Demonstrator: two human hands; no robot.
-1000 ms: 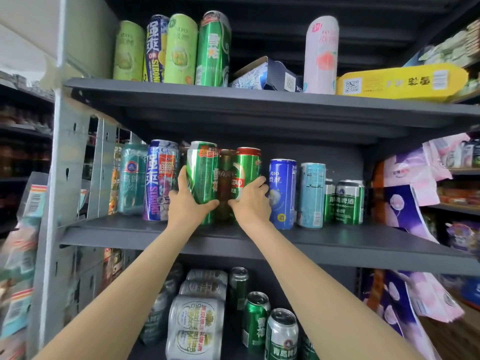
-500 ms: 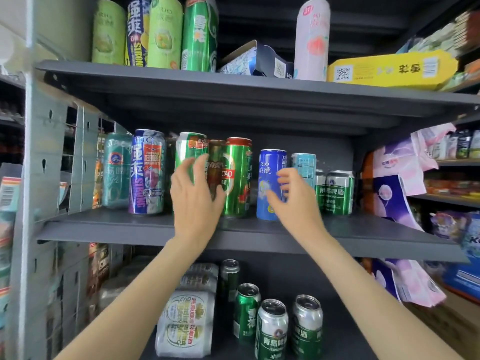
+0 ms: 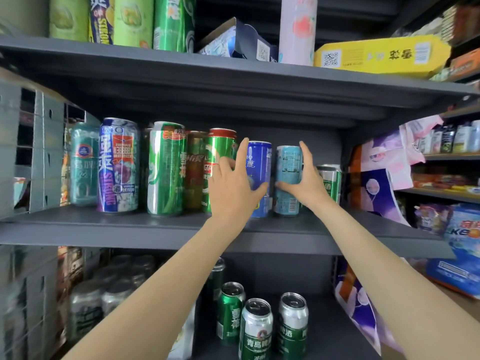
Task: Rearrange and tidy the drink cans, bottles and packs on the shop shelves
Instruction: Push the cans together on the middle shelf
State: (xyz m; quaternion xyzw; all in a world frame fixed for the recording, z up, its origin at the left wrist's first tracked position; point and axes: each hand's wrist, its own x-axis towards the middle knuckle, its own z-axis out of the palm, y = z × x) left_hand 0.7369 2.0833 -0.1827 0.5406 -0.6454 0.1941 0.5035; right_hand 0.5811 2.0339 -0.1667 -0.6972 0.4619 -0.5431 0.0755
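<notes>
**Both hands now at the two blue cans on the middle shelf**

Grey metal shelves fill the view, three levels of them, with drink cans on each. Nearest, on the bottom shelf, three short green and silver beer cans stand upright with their tops visible.

Above them, both forearms reach to the middle shelf. Half a second ago the left hand was on the tall green cans and the right hand was reaching toward the dark blue can; now both have moved to the right. The left hand holds the dark blue can, thumb on the front and the index finger straight up along its left side. The right hand grips the light blue can, thumb low on its front, fingers around the right side. Both cans are slim, stand upright just beside each other, and rest on the shelf.

Left of them stand a green can with red top, a tall green can and a purple can.

Farther up, the top shelf carries a pink can and a yellow box.
</notes>
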